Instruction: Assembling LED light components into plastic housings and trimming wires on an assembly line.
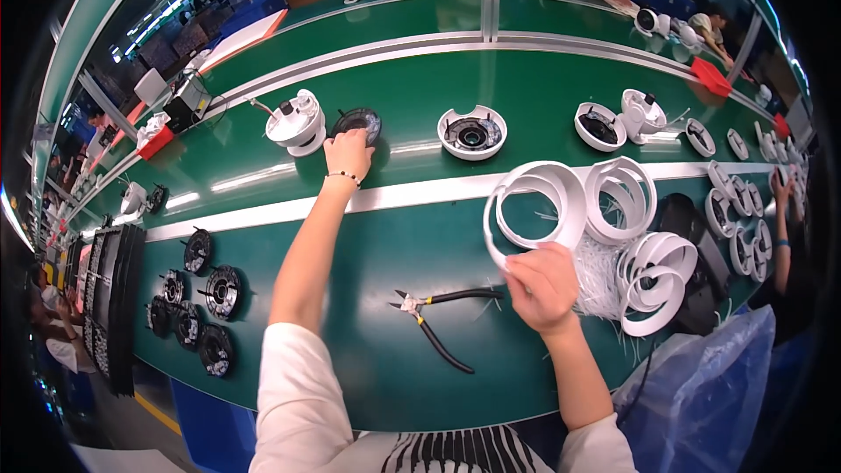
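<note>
My left hand (348,154) reaches to the far side of the bench, its fingers closed on the near edge of a black round part (366,119). Left of that part stands a white camera-like housing (298,127) with a cable. My right hand (545,287) pinches the lower rim of a white plastic ring (491,241), tilted up off the bench. More white rings (644,180) stand just behind and right of it. Cutting pliers (419,302) with black and yellow handles lie splayed between my forearms.
A white ring with a black core (471,138) sits on the green belt. Several black round parts (223,291) lie at left, beside black trays (109,298). White trimmings (597,285) are heaped at right, near a clear plastic bag (710,377). A co-worker's hand (781,186) is at far right.
</note>
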Tool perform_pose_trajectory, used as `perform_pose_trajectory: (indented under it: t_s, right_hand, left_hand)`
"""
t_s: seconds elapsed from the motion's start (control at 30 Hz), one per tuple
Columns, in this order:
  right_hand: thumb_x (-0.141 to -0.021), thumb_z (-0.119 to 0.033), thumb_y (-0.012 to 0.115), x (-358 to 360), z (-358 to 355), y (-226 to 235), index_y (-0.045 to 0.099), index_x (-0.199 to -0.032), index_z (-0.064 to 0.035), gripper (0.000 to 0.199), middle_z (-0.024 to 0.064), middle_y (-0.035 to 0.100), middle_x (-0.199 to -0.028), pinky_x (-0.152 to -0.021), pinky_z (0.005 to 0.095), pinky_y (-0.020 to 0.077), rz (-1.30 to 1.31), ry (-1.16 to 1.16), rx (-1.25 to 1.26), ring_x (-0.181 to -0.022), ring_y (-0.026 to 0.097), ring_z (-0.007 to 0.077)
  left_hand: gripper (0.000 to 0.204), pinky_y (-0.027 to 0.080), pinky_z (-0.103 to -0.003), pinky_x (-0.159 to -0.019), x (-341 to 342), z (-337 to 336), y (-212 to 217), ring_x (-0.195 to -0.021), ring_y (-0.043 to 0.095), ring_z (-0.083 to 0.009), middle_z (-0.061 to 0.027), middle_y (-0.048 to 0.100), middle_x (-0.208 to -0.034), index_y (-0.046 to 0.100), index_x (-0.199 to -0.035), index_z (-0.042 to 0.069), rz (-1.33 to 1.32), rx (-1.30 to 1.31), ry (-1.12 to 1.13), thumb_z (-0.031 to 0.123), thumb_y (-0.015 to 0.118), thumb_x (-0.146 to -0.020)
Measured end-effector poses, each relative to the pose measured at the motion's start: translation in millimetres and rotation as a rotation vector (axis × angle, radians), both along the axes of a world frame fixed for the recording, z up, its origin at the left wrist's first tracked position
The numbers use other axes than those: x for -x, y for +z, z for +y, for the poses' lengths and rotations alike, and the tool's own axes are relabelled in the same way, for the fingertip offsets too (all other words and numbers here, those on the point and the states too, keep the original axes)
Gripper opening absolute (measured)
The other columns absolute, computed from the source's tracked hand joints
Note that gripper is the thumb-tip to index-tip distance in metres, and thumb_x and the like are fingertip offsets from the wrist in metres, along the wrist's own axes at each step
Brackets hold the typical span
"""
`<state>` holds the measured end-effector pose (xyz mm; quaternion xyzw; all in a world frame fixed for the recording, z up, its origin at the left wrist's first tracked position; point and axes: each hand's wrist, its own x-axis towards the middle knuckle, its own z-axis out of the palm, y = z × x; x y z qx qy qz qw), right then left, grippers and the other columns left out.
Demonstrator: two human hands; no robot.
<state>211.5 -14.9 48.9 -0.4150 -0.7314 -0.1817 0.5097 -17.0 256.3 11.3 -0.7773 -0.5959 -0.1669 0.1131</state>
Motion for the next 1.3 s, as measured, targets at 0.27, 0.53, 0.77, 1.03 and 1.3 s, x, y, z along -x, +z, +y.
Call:
perform_pose_trajectory:
  t_s: [0.27,0.53,0.77,1.03,1.3]
  right_hand:
    - [-0.067,-0.011,0.065,54,-25,1,0.054,-0.069,-0.0051,0.013,0.0058,0.053,-0.067,-0.050,0.0317,0.0425,-0.132,0.217,0.460,-0.058,0.053,0.0221]
    - [-0.064,-0.018,0.069,72,-15,-17,0.058,-0.074,-0.0050,0.020,0.0086,0.057,-0.071,-0.058,0.0368,0.0443,-0.200,0.112,0.774,-0.065,0.056,0.0273]
    - [-0.046,-0.036,0.080,61,-9,-4,0.036,-0.125,-0.0105,0.094,0.0184,0.022,-0.136,-0.100,0.0578,0.0116,-0.238,0.049,0.826,-0.127,0.014,0.0400]
    - [-0.037,-0.040,0.083,51,19,8,0.022,-0.134,-0.0144,0.117,0.0183,0.014,-0.141,-0.100,0.0505,0.0185,-0.418,0.023,1.262,-0.128,0.011,0.0404]
    - [-0.038,-0.040,0.082,43,23,11,0.023,-0.133,-0.0086,0.116,0.0217,0.024,-0.134,-0.099,0.0447,0.0251,-0.370,0.044,1.207,-0.122,0.024,0.0384]
  left_hand:
    - [0.033,0.034,-0.040,-0.080,35,-152,17,-0.085,0.052,-0.0210,-0.0056,0.057,-0.092,0.055,-0.094,0.006,0.024,-0.174,-0.323,0.018,0.067,-0.066]
    - [0.034,0.034,-0.040,-0.079,67,-195,4,-0.080,0.054,-0.0218,-0.0059,0.057,-0.087,0.057,-0.093,0.006,0.016,-0.072,-0.198,0.025,0.068,-0.066]
    - [0.043,0.045,-0.039,-0.073,83,-174,23,-0.085,0.056,-0.0310,-0.0148,0.061,-0.090,0.059,-0.094,0.000,-0.478,-0.152,-0.029,0.036,0.063,-0.071]
    - [0.044,0.046,-0.037,-0.080,97,-136,-12,-0.091,0.058,-0.0316,-0.0181,0.061,-0.096,0.055,-0.107,0.005,-0.466,0.287,0.116,0.022,0.066,-0.069]
    - [0.022,0.046,-0.022,-0.061,94,-168,-7,-0.073,0.057,-0.0113,-0.0046,0.059,-0.086,0.050,-0.100,0.001,-1.454,0.733,-0.196,0.000,0.054,-0.078]
